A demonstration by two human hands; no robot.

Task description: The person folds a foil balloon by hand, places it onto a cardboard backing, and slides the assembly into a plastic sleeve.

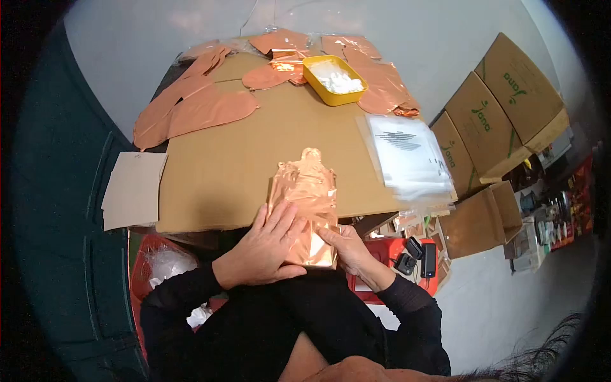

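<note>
Copper-coloured foil piece (310,184) laid at near edge of tabletop (210,153), lower end extended past edge toward lap. Foil pressed from above by left hand (270,240), fingers spread nearly flat, not closed. Right lower side of foil pinched by right hand (349,247), thumb set on top; fingers apparently tucked beneath, though mostly hidden. Yellow tray (349,99) with white material (338,82) placed toward far side, between flat copper pieces (213,107). Clear plastic bags (410,156) stacked at right, pale cards (135,188) at left corner.
</note>
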